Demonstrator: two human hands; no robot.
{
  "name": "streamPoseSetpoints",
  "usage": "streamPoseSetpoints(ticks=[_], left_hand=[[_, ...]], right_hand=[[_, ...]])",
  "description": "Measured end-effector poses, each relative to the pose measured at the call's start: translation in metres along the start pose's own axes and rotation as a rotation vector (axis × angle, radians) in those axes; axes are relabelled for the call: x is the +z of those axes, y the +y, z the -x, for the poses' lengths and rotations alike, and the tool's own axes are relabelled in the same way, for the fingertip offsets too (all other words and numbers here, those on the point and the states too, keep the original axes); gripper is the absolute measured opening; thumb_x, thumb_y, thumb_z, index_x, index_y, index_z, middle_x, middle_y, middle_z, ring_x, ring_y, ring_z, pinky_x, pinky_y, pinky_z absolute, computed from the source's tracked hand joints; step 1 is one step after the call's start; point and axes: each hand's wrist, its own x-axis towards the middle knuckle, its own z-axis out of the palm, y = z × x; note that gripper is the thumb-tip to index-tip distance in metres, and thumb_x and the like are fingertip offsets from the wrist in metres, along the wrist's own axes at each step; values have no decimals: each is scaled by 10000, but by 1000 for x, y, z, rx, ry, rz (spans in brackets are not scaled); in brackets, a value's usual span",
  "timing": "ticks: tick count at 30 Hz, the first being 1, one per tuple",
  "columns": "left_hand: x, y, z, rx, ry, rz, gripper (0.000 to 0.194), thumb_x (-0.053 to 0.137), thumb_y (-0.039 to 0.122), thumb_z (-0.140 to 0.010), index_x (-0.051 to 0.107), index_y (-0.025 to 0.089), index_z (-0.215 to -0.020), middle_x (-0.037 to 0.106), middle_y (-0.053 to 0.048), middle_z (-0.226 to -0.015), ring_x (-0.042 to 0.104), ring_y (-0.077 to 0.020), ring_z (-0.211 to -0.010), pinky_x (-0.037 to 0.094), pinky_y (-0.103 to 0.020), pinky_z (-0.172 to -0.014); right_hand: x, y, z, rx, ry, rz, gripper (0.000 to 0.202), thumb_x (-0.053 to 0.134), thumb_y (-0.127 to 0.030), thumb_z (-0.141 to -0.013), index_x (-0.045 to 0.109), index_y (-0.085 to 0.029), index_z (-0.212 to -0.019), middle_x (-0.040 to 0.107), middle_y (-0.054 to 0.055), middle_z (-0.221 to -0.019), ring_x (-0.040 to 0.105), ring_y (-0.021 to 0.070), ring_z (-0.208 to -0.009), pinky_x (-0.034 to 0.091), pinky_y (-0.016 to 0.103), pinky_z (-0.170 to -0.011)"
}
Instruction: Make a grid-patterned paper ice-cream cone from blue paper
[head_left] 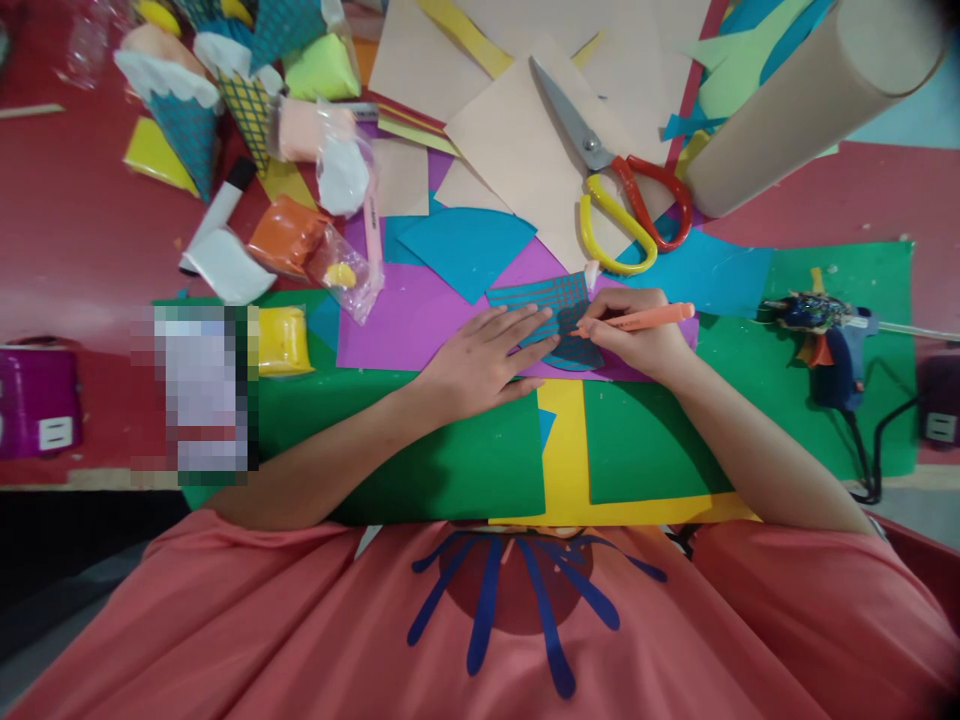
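Observation:
My left hand lies flat with its fingers spread, pressing on a blue fan-shaped piece of paper. Dark crossing lines form a grid over that paper. In my right hand is a slim orange marker, its tip touching the gridded piece near the right side. Beneath the piece lies a purple sheet. A plain blue fan-shaped cutout rests just beyond my left hand. Scissors with one yellow and one red handle lie beyond my right hand, blades apart.
A glue gun with its cord sits at the right on green sheets. A beige paper roll leans at the back right. Paper cones with grid patterns and several wrapped clay packets crowd the back left.

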Motion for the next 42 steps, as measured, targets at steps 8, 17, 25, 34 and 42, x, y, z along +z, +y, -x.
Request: streamPoseSetpoints(ticks=[8, 17, 25, 34, 42], left_hand=[[0, 1, 0, -17, -22, 22, 499, 406, 470, -994, 490, 211, -1412, 410, -143, -1528, 384, -282, -1417, 323, -471, -1148], [0, 1, 0, -48, -8, -3, 506, 443, 456, -982, 480, 208, -1421, 378, -177, -1538, 357, -311, -1432, 313, -493, -1147], [3, 1, 2, -18, 13, -26, 536, 436, 479, -978, 389, 290, -1478, 329, -184, -1559, 334, -331, -1440, 294, -508, -1140], [2, 1, 1, -17, 13, -15, 533, 420, 488, -981, 418, 264, -1465, 344, -196, -1547, 337, -339, -1434, 297, -510, -1136], [0, 3, 0, -63, -22, 58, 488, 463, 462, -972, 481, 277, -1423, 319, -152, -1574, 310, -322, -1452, 268, -516, -1159]], right_hand=[[0, 0, 0, 34, -37, 4, 183, 618, -233, -734, 578, -168, -568, 608, 2, -554, 511, 102, -518, 354, 227, -479], [1, -2, -1, 147, 103, -251, 162, 615, -284, -781, 607, -182, -655, 594, -15, -585, 523, 88, -497, 407, 223, -467], [4, -6, 0, 85, 67, -67, 416, 671, -472, -809, 554, -180, -536, 568, -11, -508, 474, 72, -451, 345, 222, -432], [5, -2, 2, 64, 63, 53, 351, 618, -381, -849, 532, -181, -573, 546, -18, -528, 443, 78, -471, 315, 241, -453], [5, -3, 2, 76, 44, 42, 396, 603, -418, -832, 473, -189, -538, 468, -27, -491, 360, 75, -468, 258, 241, -433]])
